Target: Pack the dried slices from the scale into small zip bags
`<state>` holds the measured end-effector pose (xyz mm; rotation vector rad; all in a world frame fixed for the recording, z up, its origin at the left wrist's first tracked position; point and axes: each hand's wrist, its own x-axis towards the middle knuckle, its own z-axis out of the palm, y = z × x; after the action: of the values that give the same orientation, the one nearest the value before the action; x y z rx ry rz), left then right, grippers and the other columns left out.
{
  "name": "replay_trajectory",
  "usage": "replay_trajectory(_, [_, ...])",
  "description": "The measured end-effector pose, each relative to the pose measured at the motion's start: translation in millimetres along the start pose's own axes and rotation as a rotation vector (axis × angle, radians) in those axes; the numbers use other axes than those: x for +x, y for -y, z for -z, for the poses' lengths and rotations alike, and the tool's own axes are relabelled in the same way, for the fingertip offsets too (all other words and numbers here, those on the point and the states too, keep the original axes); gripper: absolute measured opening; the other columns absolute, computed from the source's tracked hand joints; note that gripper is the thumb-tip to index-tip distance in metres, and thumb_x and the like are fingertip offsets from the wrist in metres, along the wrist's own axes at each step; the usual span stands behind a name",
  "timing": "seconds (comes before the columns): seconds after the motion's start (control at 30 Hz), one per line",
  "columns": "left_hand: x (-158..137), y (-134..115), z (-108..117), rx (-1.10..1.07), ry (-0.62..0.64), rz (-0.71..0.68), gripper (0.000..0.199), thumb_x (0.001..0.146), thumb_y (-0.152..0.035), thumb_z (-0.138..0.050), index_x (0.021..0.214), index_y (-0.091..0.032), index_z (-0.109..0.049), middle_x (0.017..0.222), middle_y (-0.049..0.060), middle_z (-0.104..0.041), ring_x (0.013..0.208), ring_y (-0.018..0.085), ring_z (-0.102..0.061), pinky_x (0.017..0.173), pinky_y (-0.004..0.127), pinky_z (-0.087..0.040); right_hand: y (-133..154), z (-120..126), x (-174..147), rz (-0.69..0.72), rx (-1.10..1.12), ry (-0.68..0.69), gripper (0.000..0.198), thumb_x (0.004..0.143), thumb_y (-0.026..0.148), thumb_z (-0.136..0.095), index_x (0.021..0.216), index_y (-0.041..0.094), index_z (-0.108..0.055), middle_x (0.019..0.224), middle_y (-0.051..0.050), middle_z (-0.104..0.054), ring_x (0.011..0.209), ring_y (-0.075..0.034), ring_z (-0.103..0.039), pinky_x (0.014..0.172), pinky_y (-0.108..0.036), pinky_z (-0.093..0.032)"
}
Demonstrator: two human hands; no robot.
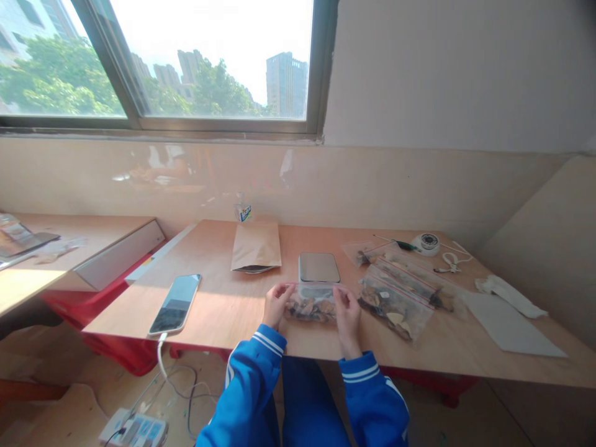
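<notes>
A clear zip bag [311, 308] with brown dried pieces inside lies at the table's front edge, its top edge turned away from me. My left hand [277, 303] pinches the bag's top left corner. At the top right corner, my right hand [347, 310] grips the same bag between thumb and fingers. Just beyond it sits a flat kitchen scale [319, 267] with a metal top. Several more zip bags [395, 304] of dried pieces overlap to the right of my right hand. A brown kraft paper pouch [256, 247] lies behind and left of the scale, its mouth slightly parted.
On the left a smartphone [176, 304] is plugged into a white cable [161, 357] that hangs off the edge. A small bottle [243, 210] stands by the wall. A white dome camera [426, 243], a green-handled screwdriver [403, 245], a white cloth [510, 295] and a paper sheet [514, 326] are at right.
</notes>
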<state>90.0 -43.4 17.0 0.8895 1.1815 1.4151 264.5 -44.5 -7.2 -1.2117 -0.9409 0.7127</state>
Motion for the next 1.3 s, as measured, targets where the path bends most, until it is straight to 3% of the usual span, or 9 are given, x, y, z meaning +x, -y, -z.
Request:
replay_trajectory(0.27, [0, 2, -1, 0.027, 0.010, -0.029, 0.047, 0.060, -0.055, -0.076, 0.080, -0.013, -0.067, 0.075, 0.006, -0.070, 0.055, 0.010, -0.061, 0.046, 0.018, -0.046, 6, 2, -1, 0.049, -0.063, -0.020, 0.035, 0.077, 0.051, -0.062, 0.084, 0.017, -0.067, 0.084, -0.006, -0.070, 0.080, -0.021, -0.063, 0.078, -0.035, -0.049])
replay_trajectory(0.53, [1, 2, 0, 0.070, 0.017, -0.070, 0.042, 0.067, -0.050, -0.073, 0.088, -0.014, -0.070, 0.073, 0.004, -0.070, 0.055, 0.011, -0.060, 0.043, 0.018, -0.042, -4, 3, 2, 0.093, -0.123, 0.043, 0.043, 0.086, 0.053, -0.049, 0.095, 0.017, -0.070, 0.101, -0.012, -0.071, 0.094, -0.024, -0.064, 0.086, -0.038, -0.048])
replay_trajectory(0.8, [2, 7, 4, 0.164, 0.115, -0.157, 0.036, 0.069, -0.043, -0.074, 0.091, -0.014, -0.072, 0.086, 0.008, -0.074, 0.079, 0.018, -0.067, 0.067, 0.025, -0.051, -9, 3, 3, 0.136, -0.164, 0.057, 0.042, 0.085, 0.053, -0.053, 0.095, 0.017, -0.070, 0.099, -0.011, -0.071, 0.090, -0.023, -0.063, 0.083, -0.036, -0.049])
replay_trajectory(1.17, [2, 4, 4, 0.154, 0.125, -0.123, 0.028, 0.067, -0.040, -0.075, 0.079, -0.015, -0.072, 0.100, 0.010, -0.074, 0.085, 0.021, -0.068, 0.069, 0.027, -0.052, -5, 2, 0, 0.171, -0.202, 0.000, 0.039, 0.085, 0.052, -0.054, 0.088, 0.016, -0.068, 0.088, -0.008, -0.067, 0.079, -0.020, -0.059, 0.077, -0.034, -0.048])
replay_trajectory(1.3, [2, 3, 5, 0.133, 0.122, -0.147, 0.025, 0.066, -0.037, -0.076, 0.076, -0.015, -0.073, 0.100, 0.011, -0.074, 0.095, 0.024, -0.067, 0.079, 0.031, -0.052, -3, 1, -1, 0.240, -0.223, -0.008, 0.037, 0.086, 0.051, -0.053, 0.084, 0.017, -0.068, 0.084, -0.007, -0.065, 0.079, -0.019, -0.058, 0.077, -0.032, -0.046])
